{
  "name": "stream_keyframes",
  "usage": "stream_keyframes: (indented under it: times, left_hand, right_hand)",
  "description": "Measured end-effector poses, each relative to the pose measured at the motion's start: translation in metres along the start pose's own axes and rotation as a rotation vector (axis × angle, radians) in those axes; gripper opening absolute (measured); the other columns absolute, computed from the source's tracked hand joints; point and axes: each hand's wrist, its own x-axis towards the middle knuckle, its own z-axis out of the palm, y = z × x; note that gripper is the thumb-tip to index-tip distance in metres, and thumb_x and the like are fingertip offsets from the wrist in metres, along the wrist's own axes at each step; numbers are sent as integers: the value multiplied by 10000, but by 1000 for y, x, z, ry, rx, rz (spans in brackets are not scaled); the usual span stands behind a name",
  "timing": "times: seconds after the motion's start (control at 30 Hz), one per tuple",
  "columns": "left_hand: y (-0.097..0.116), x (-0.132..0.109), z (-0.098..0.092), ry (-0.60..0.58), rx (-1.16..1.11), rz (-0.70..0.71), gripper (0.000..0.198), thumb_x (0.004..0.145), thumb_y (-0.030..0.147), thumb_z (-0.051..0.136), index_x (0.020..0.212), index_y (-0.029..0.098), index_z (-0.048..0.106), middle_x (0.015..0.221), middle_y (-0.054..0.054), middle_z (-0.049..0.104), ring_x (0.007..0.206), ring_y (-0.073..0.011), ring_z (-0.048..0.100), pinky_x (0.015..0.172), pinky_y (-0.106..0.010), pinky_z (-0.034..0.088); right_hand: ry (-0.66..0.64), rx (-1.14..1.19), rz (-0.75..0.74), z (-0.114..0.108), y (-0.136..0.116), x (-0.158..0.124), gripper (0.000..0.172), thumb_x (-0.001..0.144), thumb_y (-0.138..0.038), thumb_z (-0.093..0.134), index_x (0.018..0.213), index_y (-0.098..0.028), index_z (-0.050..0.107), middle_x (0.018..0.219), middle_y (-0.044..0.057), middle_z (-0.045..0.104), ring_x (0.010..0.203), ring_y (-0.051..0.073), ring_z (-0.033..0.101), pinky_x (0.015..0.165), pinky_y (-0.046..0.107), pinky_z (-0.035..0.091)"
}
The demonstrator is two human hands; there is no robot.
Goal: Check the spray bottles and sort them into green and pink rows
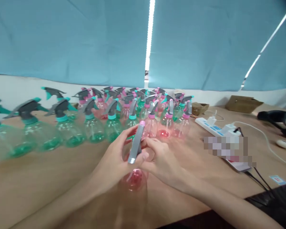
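Observation:
A pink spray bottle (134, 178) with a grey trigger head (137, 143) and pink nozzle stands in front of me, its nozzle pointing away. My left hand (120, 152) curls round the neck and trigger head from the left. My right hand (158, 156) closes on the same neck from the right, thumb and fingers bent inward. Both hands hide the bottle's collar. Just beyond the fingers stands a row of clear spray bottles, among them a green one (113, 128) and a pink one (166, 130).
Several more spray bottles fill the back of the brown table (85, 184). To the right lie a white power strip (211, 127) with plugs and cables, a white mouse (284, 144) and a black looped object (276, 119). Cardboard boxes (243, 104) sit near the blue curtain (85, 41).

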Motion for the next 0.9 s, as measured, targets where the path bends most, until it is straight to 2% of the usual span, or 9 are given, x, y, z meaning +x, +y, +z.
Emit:
stream_keyframes:
  times: [0.1, 0.2, 0.37, 0.43, 0.53, 0.6, 0.67, 0.8, 0.9]
  left_hand:
    - [-4, -13, -19, 55, 24, -40, 534, 832, 438, 679, 1319, 330, 489, 1167, -8, 674, 1090, -258, 662, 888, -356, 582]
    - [-10, -19, -36, 125, 56, -59, 478, 836, 427, 673, 1277, 319, 522, 1076, 5, 700, 1024, -244, 685, 845, -333, 592]
    - [-27, -25, -58, 183, 90, -80, 471, 843, 436, 670, 1274, 315, 523, 1224, -10, 658, 1134, -261, 638, 916, -350, 559]
    - [-32, -28, -62, 209, 108, -43, 438, 862, 400, 651, 1270, 319, 515, 1207, -6, 655, 1114, -250, 639, 916, -353, 545]
    - [-33, -34, -65, 245, 163, -42, 316, 879, 319, 591, 1188, 273, 544, 1052, -1, 656, 965, -210, 639, 870, -347, 521]
    - [-29, -36, -65, 243, 183, -98, 210, 871, 264, 535, 1078, 236, 560, 878, 20, 616, 792, -170, 591, 758, -308, 503]
    - [-24, -35, -65, 241, 168, -89, 201, 827, 204, 500, 1018, 223, 561, 749, 49, 553, 657, -140, 515, 644, -268, 455]
    - [-19, -30, -62, 262, 86, -42, 310, 727, 118, 491, 1008, 213, 580, 756, 56, 557, 651, -125, 516, 641, -248, 448]
    - [-18, -26, -59, 242, 61, -52, 328, 719, 100, 473, 1004, 206, 596, 743, 54, 558, 642, -122, 534, 632, -243, 460]
  right_hand:
    - [-83, 27, 0, 24, -11, 13, 204, 771, -248, 704, 710, -231, 510, 725, -45, 655, 646, 143, 609, 564, 255, 445]
    - [-124, 48, -2, 47, -16, 26, 278, 748, -331, 746, 716, -233, 488, 691, -47, 623, 599, 145, 585, 514, 257, 411]
    - [-147, 71, -87, 73, -14, 37, 279, 760, -409, 769, 819, -229, 564, 833, -18, 688, 718, 173, 645, 598, 284, 467]
    - [-189, 73, -102, 78, -10, 36, 331, 752, -477, 776, 859, -227, 587, 895, 1, 698, 789, 192, 663, 647, 300, 502]
    - [-296, 11, -160, 77, 7, 28, 485, 721, -603, 761, 956, -206, 612, 973, 47, 714, 860, 231, 681, 753, 371, 547]
    - [-348, -43, -244, 72, 28, 21, 578, 769, -599, 726, 1160, -195, 587, 1127, 89, 709, 1028, 263, 668, 885, 422, 534]
    - [-364, -175, -261, 62, 51, 12, 632, 831, -591, 668, 1293, -180, 536, 1327, 142, 628, 1204, 302, 592, 1008, 496, 470]
    - [-442, -369, -148, 40, 92, -4, 605, 903, -577, 572, 1346, -167, 538, 1427, 173, 546, 1295, 326, 530, 1046, 535, 454]
    - [-448, -414, -112, 31, 107, -12, 608, 908, -579, 560, 1390, -210, 525, 1503, 140, 465, 1372, 325, 446, 1088, 542, 417]
